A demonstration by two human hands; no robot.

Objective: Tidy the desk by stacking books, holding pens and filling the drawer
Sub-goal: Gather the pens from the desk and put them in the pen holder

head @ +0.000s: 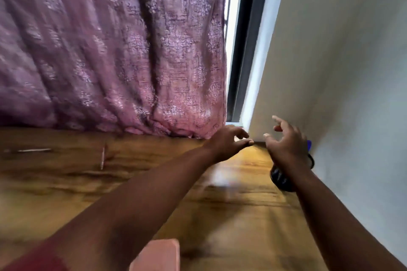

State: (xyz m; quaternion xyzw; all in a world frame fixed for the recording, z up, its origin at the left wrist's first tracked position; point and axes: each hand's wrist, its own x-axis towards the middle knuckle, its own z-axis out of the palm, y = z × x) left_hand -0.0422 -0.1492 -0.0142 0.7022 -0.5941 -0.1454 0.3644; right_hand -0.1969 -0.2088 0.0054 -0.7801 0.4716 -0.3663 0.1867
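Note:
The picture is blurred by motion. Both my arms reach out over a wooden desk [231,204] toward its far right corner. My left hand [226,142] hovers there with fingers stretched forward and holds nothing. My right hand [286,141] is beside it, fingers spread and loosely bent, also holding nothing. A dark round holder [280,179] stands on the desk under my right wrist, partly hidden by the arm, with something blue [309,145] behind it. Two thin pens lie at the far left of the desk, one [34,150] lying crosswise and one [102,157] pointing away from me.
A purple patterned curtain [110,50] hangs down to the desk's far edge. A dark window frame [244,61] and a pale wall [341,72] close off the right side. A pink flat object [158,255] shows at the bottom edge.

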